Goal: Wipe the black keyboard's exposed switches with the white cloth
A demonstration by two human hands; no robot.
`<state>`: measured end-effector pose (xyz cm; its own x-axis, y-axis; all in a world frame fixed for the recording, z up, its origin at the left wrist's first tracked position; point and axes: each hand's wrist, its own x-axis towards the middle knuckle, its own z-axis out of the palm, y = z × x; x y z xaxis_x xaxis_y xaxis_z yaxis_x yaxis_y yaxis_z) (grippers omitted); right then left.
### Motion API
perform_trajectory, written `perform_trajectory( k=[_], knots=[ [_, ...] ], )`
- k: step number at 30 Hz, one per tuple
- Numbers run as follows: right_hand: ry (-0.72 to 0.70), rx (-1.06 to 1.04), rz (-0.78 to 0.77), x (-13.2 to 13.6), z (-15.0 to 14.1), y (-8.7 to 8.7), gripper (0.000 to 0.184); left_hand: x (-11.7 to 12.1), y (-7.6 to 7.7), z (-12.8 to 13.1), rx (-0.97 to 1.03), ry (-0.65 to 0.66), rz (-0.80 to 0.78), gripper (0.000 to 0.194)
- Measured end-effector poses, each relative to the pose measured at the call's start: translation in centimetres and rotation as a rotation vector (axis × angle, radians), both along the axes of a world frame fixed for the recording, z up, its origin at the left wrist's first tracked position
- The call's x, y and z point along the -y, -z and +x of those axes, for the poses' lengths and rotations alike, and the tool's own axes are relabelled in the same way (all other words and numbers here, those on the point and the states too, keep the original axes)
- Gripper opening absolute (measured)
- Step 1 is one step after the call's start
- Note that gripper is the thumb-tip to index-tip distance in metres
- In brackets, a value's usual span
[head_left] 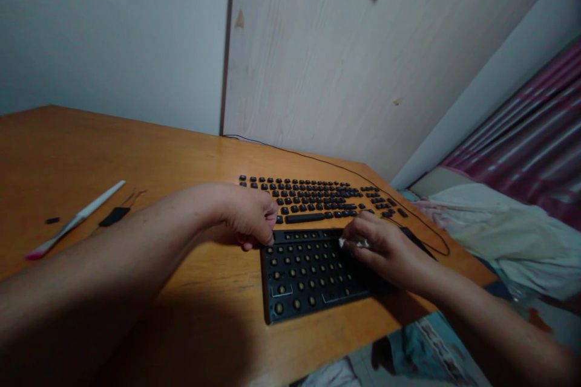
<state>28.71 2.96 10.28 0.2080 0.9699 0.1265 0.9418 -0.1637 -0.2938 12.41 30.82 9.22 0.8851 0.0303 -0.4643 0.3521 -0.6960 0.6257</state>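
Observation:
A black keyboard (313, 278) with its keycaps off lies on the wooden table, rows of round key posts showing. My left hand (254, 217) is closed at its far left corner, thumb on the edge and fingers curled. Over the upper right part of the keyboard, my right hand (376, 245) pinches a crumpled white tissue (353, 243) against the surface. Hand and forearm hide the keyboard's right side. Just beyond it, loose black keycaps (305, 198) are set out in rows, including a long spacebar (305, 217).
On the left of the table (172, 157) lie a white stick-like tool (93, 205) with a pink end, a small black piece (114, 216) and a single black keycap (52, 220). A thin cable (308, 157) runs along the wall side. Bedding (490, 211) is at the right.

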Motion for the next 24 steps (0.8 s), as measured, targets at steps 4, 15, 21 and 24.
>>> perform_trajectory(
  k=[4,15,21,24],
  knots=[
    [-0.047,-0.005,-0.038,-0.1,-1.0,0.6,0.017,0.1,0.1,-0.1,0.015,-0.002,0.018,0.021],
    [0.044,-0.005,-0.083,2.0,1.7,1.0,0.014,0.2,0.0,0.0,0.005,-0.020,-0.025,0.022],
    [0.162,-0.023,0.010,3.9,3.2,1.1,0.012,0.1,0.2,0.0,0.008,0.001,-0.007,0.022],
    [0.285,-0.087,0.075,5.3,3.6,1.4,0.017,0.0,0.2,0.0,0.005,-0.011,-0.018,0.022]
  ],
)
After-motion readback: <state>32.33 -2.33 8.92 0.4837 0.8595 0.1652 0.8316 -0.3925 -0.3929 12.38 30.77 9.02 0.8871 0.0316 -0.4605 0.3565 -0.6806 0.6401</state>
